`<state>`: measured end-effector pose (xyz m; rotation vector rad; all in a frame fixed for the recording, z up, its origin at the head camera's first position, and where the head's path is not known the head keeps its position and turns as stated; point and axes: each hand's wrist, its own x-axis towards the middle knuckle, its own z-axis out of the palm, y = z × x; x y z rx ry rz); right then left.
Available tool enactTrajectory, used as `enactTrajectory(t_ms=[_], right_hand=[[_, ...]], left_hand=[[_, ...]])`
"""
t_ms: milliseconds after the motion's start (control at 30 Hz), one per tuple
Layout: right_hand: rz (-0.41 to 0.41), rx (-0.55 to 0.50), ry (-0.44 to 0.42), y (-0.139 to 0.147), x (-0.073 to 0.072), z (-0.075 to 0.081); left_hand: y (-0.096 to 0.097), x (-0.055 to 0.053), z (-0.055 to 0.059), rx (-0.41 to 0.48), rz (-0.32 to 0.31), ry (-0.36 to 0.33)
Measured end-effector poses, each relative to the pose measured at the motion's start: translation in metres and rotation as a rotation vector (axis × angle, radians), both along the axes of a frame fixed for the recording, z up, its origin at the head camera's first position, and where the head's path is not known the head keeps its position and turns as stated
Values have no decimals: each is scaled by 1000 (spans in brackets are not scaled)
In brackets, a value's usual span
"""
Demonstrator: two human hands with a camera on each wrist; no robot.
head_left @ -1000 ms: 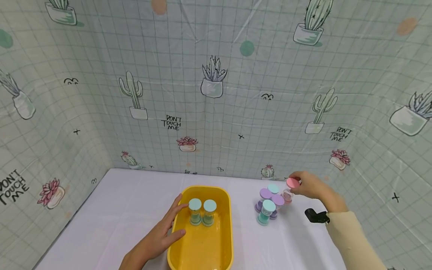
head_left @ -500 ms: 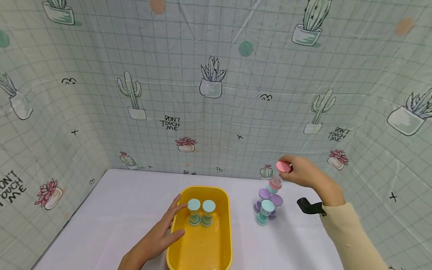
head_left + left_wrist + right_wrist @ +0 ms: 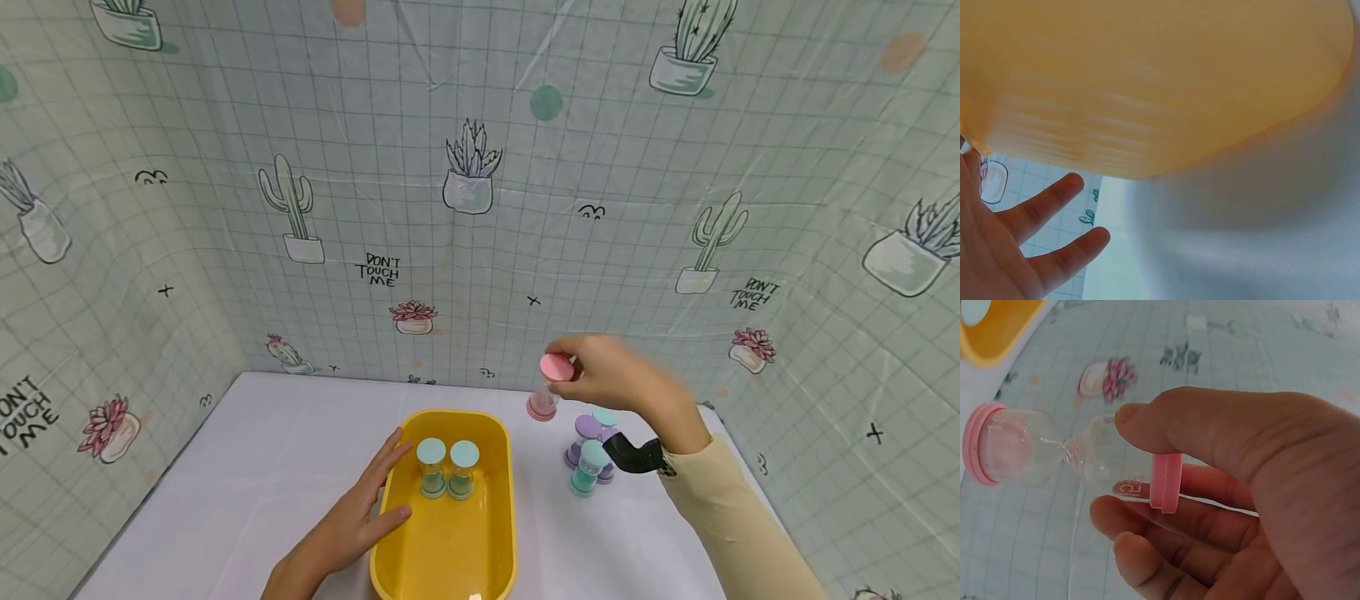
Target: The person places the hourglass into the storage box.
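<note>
My right hand [image 3: 611, 375] pinches a pink-capped hourglass [image 3: 1079, 447] near its upper cap, thumb on one side and fingers on the other. It is a clear glass timer with pink sand, held in the air above the back of the table. My left hand [image 3: 348, 512] rests at the left rim of a yellow tub [image 3: 513, 500], its thumb and index finger reaching over the edge. In the left wrist view two straight fingers [image 3: 1054, 200] spread below the tub's outer wall. Inside the tub, two mint-capped hourglasses [image 3: 432, 467] stand side by side toward the back.
Right of the tub, a cluster of upright hourglasses stands on the white tabletop [image 3: 300, 433]: a teal one [image 3: 588, 467] in front, a purple one [image 3: 583, 435] and others behind, partly covered by the right wrist's black strap [image 3: 633, 454]. A cactus-print cloth [image 3: 480, 275] hangs behind.
The right hand has lifted the pink hourglass from beside the cluster and carried it left, over the cluster, toward the tub. The left hand and tub have stayed put.
</note>
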<state>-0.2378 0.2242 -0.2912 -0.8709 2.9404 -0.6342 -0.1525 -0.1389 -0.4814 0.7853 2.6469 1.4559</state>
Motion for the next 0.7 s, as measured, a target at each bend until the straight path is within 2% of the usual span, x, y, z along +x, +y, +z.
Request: enactTrajectory(t_ms=[300, 533, 600, 700], right_hand=[[138, -1, -98, -47, 7, 3], [209, 30, -97, -75, 8, -1], [219, 34, -105, -81, 9, -3], [232, 38, -112, -90, 10, -7]], left_hand=[[2, 0, 1, 13, 9, -45], [3, 0, 3, 31, 18, -120], [3, 0, 3, 24, 16, -123], [2, -1, 4, 13, 8, -92]])
